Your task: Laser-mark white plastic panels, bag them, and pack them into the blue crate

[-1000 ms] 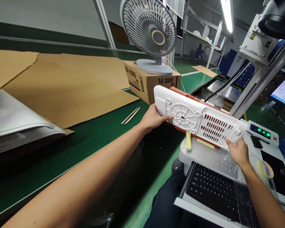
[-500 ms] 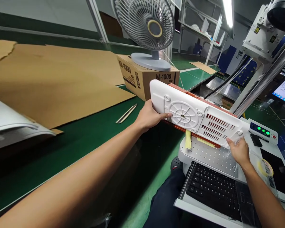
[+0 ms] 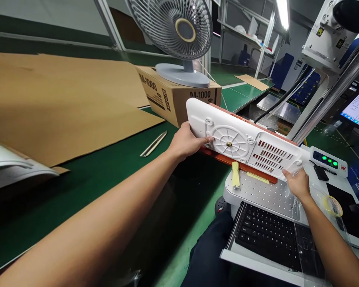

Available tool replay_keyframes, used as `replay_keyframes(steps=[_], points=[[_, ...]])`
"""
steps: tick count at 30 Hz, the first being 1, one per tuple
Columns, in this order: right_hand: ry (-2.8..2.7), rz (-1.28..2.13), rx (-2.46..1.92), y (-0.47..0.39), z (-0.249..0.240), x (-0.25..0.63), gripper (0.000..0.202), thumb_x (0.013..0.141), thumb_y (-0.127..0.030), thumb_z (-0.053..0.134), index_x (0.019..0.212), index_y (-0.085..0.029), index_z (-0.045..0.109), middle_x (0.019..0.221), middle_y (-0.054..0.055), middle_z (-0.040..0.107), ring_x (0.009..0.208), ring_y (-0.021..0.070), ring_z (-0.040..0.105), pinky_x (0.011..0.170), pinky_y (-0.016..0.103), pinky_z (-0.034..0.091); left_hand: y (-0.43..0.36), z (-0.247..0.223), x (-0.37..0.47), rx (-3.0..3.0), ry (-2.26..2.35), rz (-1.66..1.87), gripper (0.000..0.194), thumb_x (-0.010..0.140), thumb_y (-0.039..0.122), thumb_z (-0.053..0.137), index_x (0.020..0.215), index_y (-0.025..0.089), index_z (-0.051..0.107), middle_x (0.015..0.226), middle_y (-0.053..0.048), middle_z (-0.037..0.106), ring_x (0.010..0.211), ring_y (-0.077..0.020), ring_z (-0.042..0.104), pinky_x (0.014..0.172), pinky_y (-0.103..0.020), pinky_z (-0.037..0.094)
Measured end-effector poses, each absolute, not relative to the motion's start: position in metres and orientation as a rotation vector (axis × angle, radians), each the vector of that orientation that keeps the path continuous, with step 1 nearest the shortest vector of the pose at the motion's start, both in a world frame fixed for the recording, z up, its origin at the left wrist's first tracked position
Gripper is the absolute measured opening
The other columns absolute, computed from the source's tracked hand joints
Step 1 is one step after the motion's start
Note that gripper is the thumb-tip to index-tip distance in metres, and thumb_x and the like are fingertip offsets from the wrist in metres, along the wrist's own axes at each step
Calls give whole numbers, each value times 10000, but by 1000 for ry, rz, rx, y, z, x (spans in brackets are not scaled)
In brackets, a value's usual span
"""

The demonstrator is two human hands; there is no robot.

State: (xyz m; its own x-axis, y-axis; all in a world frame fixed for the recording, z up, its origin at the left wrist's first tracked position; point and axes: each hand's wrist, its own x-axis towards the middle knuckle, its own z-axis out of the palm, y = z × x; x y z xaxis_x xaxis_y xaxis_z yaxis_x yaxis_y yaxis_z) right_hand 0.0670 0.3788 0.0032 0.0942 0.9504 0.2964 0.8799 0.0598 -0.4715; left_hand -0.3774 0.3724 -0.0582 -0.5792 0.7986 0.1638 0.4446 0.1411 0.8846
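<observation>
A long white plastic housing panel [image 3: 244, 144] is held up on its edge, with a ribbed round part and a slotted vent facing me. An orange-red part [image 3: 242, 162] shows behind it along both long edges. My left hand [image 3: 187, 141] grips the panel's left end, thumb on the white face and fingers hidden behind. At the lower right corner, my right hand [image 3: 299, 183] is closed on the panel with its thumb in front. Clear plastic film [image 3: 296, 207] hangs by the right hand. Under the panel lies a perforated metal plate [image 3: 263, 195] with yellow strips [image 3: 235, 175] on it.
A black keyboard [image 3: 266, 235] sits on a pull-out tray below the plate. On the green table lie a utility knife [image 3: 153, 144] and a cardboard sheet [image 3: 77, 103]. A fan [image 3: 182, 75] stands on a carton [image 3: 179, 97] behind. A tape roll [image 3: 333, 206] is at right.
The view has shifted slightly, so the surroundings sit a little further left. Both hands keep their hold on the panel, which has barely moved.
</observation>
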Motion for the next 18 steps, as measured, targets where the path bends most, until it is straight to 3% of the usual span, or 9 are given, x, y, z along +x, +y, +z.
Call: replay_keyframes(steps=[5, 10, 14, 18], points=[[-1792, 148, -1827, 381, -2, 70, 455, 884, -461, 809, 1209, -164, 698, 1182, 169, 795, 1111, 397, 752, 923, 449, 581, 369, -63, -378, 1224, 2167, 1299, 867, 819, 526, 898, 1495, 158, 498, 1471, -199, 649, 1314, -462, 622, 1039, -531, 517], [-1870, 107, -1877, 376, 2, 73, 515, 935, -519, 778, 1298, -166, 682, 1223, 180, 786, 1136, 395, 744, 933, 444, 561, 368, -64, -376, 1230, 2180, 1294, 886, 826, 576, 875, 1502, 152, 491, 1466, -197, 652, 1296, -436, 629, 1034, -514, 526], [-1886, 22, -1920, 370, 8, 75, 564, 898, -580, 819, 1287, -200, 673, 1177, 153, 794, 1069, 376, 754, 872, 419, 557, 366, -60, -375, 1252, 2155, 1355, 911, 765, 553, 922, 1494, 171, 530, 1479, -177, 656, 1267, -408, 639, 1050, -503, 526], [-1853, -11, -1861, 372, 11, 77, 413, 893, -494, 825, 1164, -202, 716, 1102, 124, 806, 1046, 356, 754, 859, 395, 549, 365, -58, -375, 1283, 2150, 1450, 880, 761, 486, 924, 1501, 193, 550, 1460, -129, 672, 1224, -359, 649, 1047, -460, 531]])
